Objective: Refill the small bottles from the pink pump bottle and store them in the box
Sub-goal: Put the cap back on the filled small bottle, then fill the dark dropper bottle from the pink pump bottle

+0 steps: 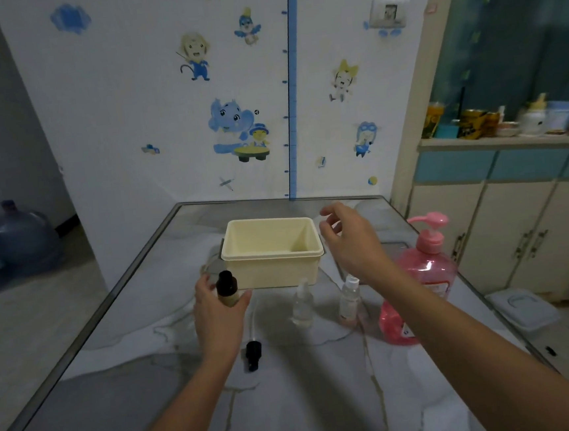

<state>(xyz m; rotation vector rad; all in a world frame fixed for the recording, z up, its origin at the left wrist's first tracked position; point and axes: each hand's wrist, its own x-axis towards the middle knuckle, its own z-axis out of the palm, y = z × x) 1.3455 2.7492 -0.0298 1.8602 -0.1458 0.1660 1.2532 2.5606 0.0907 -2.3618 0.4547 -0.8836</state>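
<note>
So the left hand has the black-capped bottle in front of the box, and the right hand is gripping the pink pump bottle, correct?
Not quite. The head view shows the right hand open in the air beside the cream box, holding nothing; the pink pump bottle stands untouched on the table. The left hand does hold the black-capped bottle in front of the box.

Plastics on polished stone

Matt cream plastic box (272, 252); translucent glossy pink pump bottle (426, 264); clear small bottles (303, 303); glossy marbled table (292, 403).
</note>
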